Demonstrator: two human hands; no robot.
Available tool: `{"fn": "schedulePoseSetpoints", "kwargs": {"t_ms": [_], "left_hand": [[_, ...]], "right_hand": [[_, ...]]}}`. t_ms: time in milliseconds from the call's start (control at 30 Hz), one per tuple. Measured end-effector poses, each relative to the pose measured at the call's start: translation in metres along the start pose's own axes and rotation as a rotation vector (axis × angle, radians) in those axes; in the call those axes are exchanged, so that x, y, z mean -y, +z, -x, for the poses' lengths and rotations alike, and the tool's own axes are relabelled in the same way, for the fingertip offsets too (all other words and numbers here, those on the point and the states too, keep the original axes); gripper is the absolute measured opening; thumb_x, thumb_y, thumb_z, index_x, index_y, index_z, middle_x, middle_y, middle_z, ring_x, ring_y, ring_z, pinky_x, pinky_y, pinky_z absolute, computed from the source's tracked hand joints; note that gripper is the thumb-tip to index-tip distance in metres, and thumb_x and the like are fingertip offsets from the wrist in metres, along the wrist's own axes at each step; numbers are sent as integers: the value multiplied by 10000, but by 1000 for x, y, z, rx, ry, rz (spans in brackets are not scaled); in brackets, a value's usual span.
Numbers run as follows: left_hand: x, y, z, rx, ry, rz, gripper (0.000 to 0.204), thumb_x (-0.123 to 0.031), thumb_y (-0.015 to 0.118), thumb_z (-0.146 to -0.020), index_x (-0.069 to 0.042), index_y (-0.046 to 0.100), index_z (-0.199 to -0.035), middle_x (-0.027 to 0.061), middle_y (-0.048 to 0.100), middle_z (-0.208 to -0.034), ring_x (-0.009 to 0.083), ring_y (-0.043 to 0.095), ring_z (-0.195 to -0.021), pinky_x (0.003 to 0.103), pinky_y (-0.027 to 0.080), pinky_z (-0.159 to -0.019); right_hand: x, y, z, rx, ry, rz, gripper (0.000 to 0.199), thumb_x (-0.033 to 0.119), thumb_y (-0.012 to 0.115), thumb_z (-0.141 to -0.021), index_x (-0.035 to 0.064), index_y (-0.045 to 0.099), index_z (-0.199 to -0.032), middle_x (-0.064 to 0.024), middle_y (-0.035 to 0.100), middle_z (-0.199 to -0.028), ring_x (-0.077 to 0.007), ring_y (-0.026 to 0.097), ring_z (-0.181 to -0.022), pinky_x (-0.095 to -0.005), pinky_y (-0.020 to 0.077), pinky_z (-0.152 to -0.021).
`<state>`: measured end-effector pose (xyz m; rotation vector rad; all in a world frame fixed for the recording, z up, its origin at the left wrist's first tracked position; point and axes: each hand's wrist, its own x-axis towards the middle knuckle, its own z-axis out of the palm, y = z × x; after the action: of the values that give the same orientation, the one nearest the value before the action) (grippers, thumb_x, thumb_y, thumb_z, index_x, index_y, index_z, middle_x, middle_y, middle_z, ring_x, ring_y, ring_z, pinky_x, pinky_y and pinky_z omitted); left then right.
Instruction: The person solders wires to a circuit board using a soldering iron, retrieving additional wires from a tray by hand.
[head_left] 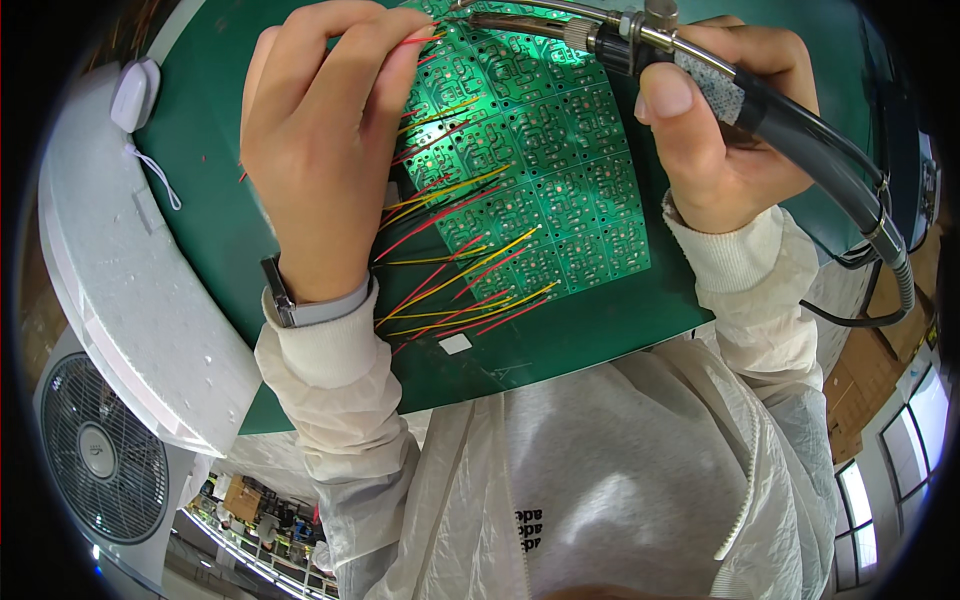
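A panel of green circuit boards [570, 180] lies on the green mat [540, 345], divided into several small units. Red, yellow and dark wires [455, 272] stick out leftward from its left side. At the panel's far edge, my left hand [320, 150] is closed, thumb and fingertips pinching a red wire [420, 41]. My right hand [730, 140] wraps round a black soldering iron [790, 130] with a metal feed tube along it. The iron's tip points left and meets the board close to my left fingertips. The exact contact spot is too small to make out.
A thick white foam piece [130, 270] borders the mat on the left, with a small white device [135, 95] and its strap on it. One small white square [455, 344] lies below the wires. The iron's hose [895, 250] loops down at right. A fan [100, 450] stands lower left.
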<state>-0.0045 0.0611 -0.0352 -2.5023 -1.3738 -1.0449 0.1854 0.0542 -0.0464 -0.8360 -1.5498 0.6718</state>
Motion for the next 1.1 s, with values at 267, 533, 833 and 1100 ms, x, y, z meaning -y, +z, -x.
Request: {"fn": "schedulePoseSetpoints", "kwargs": {"t_ms": [267, 533, 833, 1100], "left_hand": [[0, 1, 0, -12, -7, 2, 144, -7, 636, -644, -63, 617, -776, 32, 576, -762, 159, 542, -689, 242, 430, -597], [-1, 0, 0, -18, 3, -18, 140, -5, 636, -641, -65, 619, -766, 29, 577, -755, 159, 538, -674, 239, 427, -587], [-7, -5, -1, 42, -346, 167, 97, -2, 578, -728, -28, 624, -809, 44, 589, -792, 107, 528, -683, 215, 417, -588], [-1, -6, 1, -28, -365, 309, 130, -45, 502, -804, -14, 603, -880, 43, 572, -840, 88, 511, -745, 183, 389, -667]], "right_hand": [[0, 2, 2, -19, 20, -39, 257, 89, 641, -709, -35, 438, -805, -111, 516, -610, -113, 474, -474, -203, 389, -437], [-1, 0, 2, -66, 8, -95, 255, 97, 623, -730, -31, 426, -829, -128, 507, -599, -124, 475, -467, -212, 387, -419], [2, -1, 2, -143, 82, -84, 248, 95, 614, -732, -26, 422, -832, -124, 515, -578, -126, 480, -448, -213, 378, -392], [4, -4, 2, -164, 115, -92, 221, 61, 596, -735, -24, 425, -847, -119, 517, -575, -133, 488, -450, -215, 387, -393]]}}
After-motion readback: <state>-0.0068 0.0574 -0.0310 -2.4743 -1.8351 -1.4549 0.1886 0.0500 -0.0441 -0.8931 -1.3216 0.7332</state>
